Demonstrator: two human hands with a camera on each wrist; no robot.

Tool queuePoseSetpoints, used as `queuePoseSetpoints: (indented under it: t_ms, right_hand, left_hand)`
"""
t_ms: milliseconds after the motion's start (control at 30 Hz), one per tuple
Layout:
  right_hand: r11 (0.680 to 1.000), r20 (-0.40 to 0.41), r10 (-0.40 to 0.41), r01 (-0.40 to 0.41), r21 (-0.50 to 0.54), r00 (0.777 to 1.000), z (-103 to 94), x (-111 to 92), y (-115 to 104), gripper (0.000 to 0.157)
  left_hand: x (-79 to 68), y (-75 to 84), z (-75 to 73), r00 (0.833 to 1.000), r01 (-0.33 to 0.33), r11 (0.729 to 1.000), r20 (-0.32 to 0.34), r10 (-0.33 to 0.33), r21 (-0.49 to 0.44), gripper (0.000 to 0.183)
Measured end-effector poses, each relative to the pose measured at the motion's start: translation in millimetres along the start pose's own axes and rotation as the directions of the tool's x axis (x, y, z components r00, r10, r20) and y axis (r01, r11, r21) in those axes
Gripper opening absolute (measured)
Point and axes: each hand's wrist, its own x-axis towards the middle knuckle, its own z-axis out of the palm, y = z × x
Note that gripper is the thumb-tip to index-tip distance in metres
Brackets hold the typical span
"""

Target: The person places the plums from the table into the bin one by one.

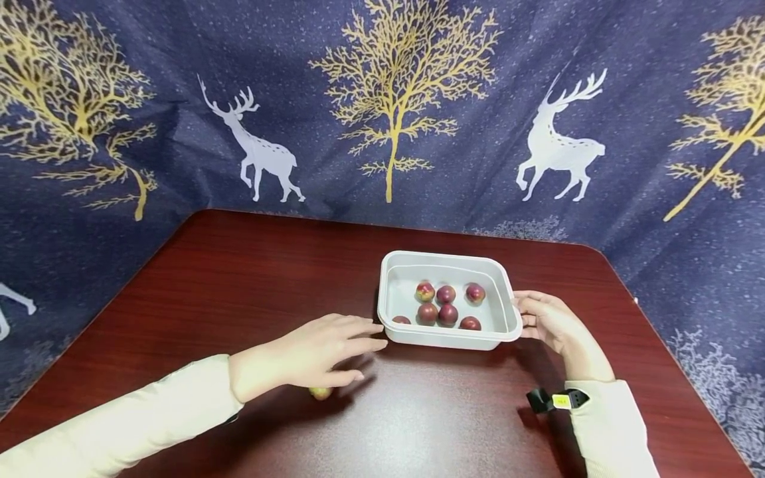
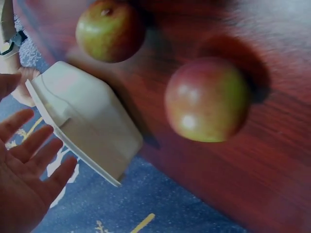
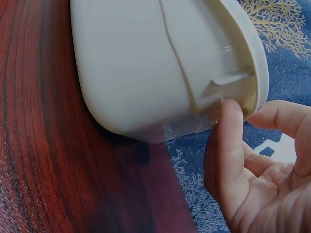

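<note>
A white plastic container (image 1: 442,340) stands mid-table with several dark red plums (image 1: 447,315) inside. My right hand (image 1: 552,325) pinches its right end at the rim; in the right wrist view a finger (image 3: 228,141) lies against the outer wall just below the lip. My left hand (image 1: 325,348) is held over the table, fingers extended and spread, fingertips close to the container's front left corner. A yellowish plum (image 1: 321,393) shows partly beneath that hand. Two red-green plums, one nearer (image 2: 208,99) and one farther (image 2: 111,30), lie on the table in the left wrist view.
The dark red wooden table (image 1: 251,265) has rounded back corners. Behind it hangs a blue cloth (image 1: 335,113) printed with white deer and golden trees. A black strap with a yellow label (image 1: 560,400) is around the right wrist.
</note>
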Motion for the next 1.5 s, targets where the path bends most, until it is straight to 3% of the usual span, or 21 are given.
queuePoseSetpoints:
  t_ms: [300,533,933,1100,1500]
  right_hand:
    - [1.000,0.002,-0.001,0.001,0.001,1.000,1.2,-1,-1,0.029]
    - [1.000,-0.004,-0.007,0.007,-0.005,1.000,1.9,-1,0,0.029]
    - [1.000,0.022,-0.010,0.010,0.023,1.000,-0.2,-2,0,0.032]
    - [1.000,0.020,-0.012,0.011,0.023,1.000,0.1,-2,-1,0.033]
    - [1.000,0.016,-0.011,0.011,0.020,1.000,0.4,-1,0,0.030]
  left_hand:
    - [-16.1,2.6,2.0,0.995,0.001,1.000,0.103,0.001,-0.019,0.044]
    - [-25.9,1.4,3.6,0.984,0.001,0.999,0.178,0.006,-0.036,0.052]
    - [-31.1,-7.8,8.5,0.959,0.038,0.996,0.283,-0.013,-0.081,0.059]
    - [-32.7,-9.1,7.7,0.953,0.065,0.991,0.303,-0.026,-0.118,0.055]
    - [-35.2,-9.0,9.3,0.956,0.113,0.982,0.287,-0.066,-0.150,0.033]
